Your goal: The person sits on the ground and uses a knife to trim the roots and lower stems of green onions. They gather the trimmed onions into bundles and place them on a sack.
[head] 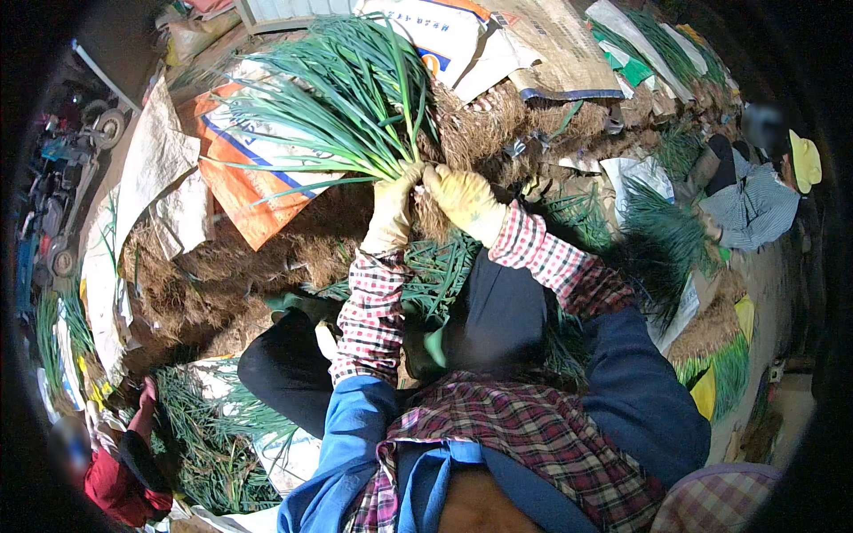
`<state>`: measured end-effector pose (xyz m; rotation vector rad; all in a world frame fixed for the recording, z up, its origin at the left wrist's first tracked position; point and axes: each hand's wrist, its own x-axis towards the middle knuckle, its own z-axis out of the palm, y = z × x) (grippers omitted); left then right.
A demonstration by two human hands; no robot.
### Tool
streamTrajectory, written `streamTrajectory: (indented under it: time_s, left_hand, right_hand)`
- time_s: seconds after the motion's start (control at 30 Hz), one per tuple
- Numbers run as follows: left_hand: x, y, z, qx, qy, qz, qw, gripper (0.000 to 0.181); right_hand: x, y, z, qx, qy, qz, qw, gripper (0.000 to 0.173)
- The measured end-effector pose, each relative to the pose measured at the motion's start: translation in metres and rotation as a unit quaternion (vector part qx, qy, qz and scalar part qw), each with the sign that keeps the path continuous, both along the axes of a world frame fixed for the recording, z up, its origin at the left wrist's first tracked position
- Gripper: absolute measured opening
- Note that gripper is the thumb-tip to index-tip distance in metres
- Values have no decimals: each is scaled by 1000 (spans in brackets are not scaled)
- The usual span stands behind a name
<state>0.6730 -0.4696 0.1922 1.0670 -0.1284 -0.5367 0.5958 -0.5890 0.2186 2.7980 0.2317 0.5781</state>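
A large bunch of green onions [353,106] fans out up and left from my gloved hands, its green leaves lying over an orange and white woven sack [246,193]. My left hand [393,200], in a pale yellow glove, is closed around the lower stalks. Close beside it, my right hand [463,200], in a matching glove, has its fingertips at the base of the bunch. Brown roots [432,216] hang down between the two hands. Exactly what the right fingertips pinch is hidden.
Rooty bundles [486,126] are piled ahead, partly under woven sacks [560,46]. Loose green leaves [436,273] lie between my legs, more leaves [213,440] at lower left. A co-worker [753,193] sits at right, another [126,466] at lower left. Vehicles [60,200] stand far left.
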Motion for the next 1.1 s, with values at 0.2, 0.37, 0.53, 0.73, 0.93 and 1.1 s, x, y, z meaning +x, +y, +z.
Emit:
streamTrajectory:
  time_s: [0.2,0.37,0.53,0.73,0.93,1.1]
  left_hand:
    - [-15,33,-27,-60,65,22,996,8]
    - [-27,37,-36,-44,117,10,992,13]
    - [-33,35,-26,-87,113,39,989,18]
    - [-29,51,-44,-97,86,-28,991,16]
    - [-29,58,-42,-149,234,-31,960,18]
    - [-21,64,-41,-93,266,-37,959,16]
  right_hand:
    - [-12,2,-12,663,220,7,716,38]
    - [44,12,-10,835,130,-130,519,29]
    - [62,38,-59,937,3,-142,320,7]
    - [43,17,-88,948,72,-118,287,16]
    - [53,27,-94,875,274,-110,384,45]
    - [72,30,-82,874,293,-143,361,37]
